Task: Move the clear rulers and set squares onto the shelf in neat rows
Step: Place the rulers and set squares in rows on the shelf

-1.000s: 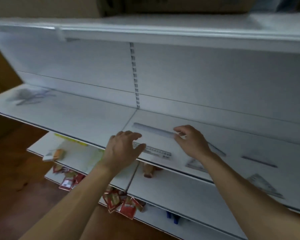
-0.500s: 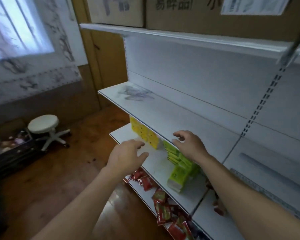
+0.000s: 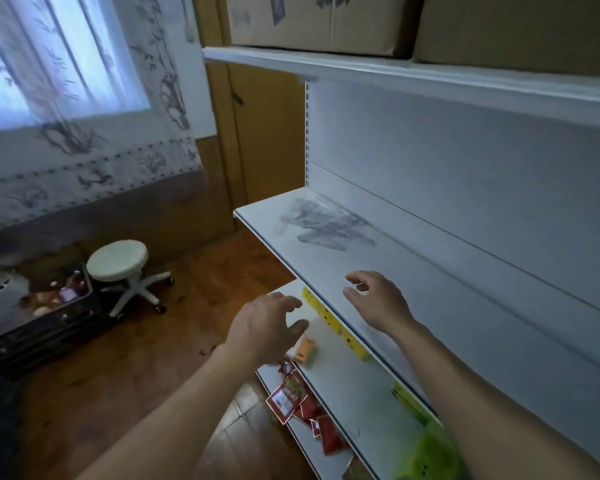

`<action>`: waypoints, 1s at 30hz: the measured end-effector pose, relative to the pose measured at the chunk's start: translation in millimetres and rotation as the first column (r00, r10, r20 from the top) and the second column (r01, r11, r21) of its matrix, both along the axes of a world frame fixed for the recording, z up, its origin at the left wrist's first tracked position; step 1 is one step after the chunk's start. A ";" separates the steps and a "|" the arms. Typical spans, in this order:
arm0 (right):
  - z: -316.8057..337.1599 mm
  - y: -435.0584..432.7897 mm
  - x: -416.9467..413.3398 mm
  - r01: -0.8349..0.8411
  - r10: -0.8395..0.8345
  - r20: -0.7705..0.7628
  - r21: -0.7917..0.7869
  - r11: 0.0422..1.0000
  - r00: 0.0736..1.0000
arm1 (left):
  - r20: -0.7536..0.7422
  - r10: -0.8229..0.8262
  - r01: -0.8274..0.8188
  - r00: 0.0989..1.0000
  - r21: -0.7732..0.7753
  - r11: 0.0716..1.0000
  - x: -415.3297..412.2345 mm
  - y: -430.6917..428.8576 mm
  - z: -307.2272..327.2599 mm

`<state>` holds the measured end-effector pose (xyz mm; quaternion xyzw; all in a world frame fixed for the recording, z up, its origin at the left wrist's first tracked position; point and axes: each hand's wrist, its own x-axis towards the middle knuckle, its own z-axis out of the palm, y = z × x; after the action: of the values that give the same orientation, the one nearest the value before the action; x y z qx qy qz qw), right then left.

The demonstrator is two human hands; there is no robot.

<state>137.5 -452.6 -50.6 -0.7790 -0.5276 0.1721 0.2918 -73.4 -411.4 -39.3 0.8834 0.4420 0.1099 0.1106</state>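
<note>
Curling loosely and spread apart, the fingers (image 3: 355, 279) of your right hand (image 3: 378, 306) pinch nothing; the hand hovers just above the bare middle of the shelf (image 3: 440, 306). Your left hand (image 3: 267, 329) is likewise empty, its fingers (image 3: 288, 301) relaxed and apart, hanging in front of the shelf's front edge.

The clear rulers and set squares (image 3: 324, 226) lie in a jumbled, overlapping heap near the far left end of that shelf, well ahead of both hands.

Watch the heap when you reach it. The pieces are thin, flat and nearly invisible against the white board, so you may misjudge an edge and your fingertips may slide over it. Dragging one piece out from under the others would likely sweep its neighbours toward the open end or the front lip, and a fall would probably land them on the wooden floor.

Nothing on the shelf stands between your hands and the heap. Below it sit yellow packs (image 3: 333, 323), a small orange box (image 3: 303, 349), red packets (image 3: 291, 396) and green packs (image 3: 426, 448). Cardboard boxes (image 3: 319, 22) rest on top; a white stool (image 3: 118, 261) and a dark crate (image 3: 49, 306) stand on the floor to your left.
</note>
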 end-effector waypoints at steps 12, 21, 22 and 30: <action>-8.6 134.4 34.6 0.084 -0.077 0.058 -0.118 0.989 0.995 | 0.082 -0.100 0.107 0.992 -0.077 0.991 49.1 155.5 -5.6; -7.1 198.4 38.8 0.286 -0.229 0.206 -0.317 0.904 0.952 | 0.096 -0.298 0.310 0.950 -0.146 0.940 74.1 258.5 -15.3; -6.1 203.9 37.2 0.310 -0.243 0.230 -0.331 0.891 0.943 | 0.105 -0.317 0.330 0.943 -0.149 0.932 76.5 269.2 -15.9; 6.8 237.7 26.3 0.412 -0.259 0.340 -0.534 0.738 0.904 | 0.144 -0.448 0.468 0.882 -0.180 0.865 82.7 329.6 -27.2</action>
<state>163.8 -214.9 -43.8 -0.9281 -0.3281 0.1756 -0.0073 9.3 -81.9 -66.5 0.9399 0.2226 0.0763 0.2473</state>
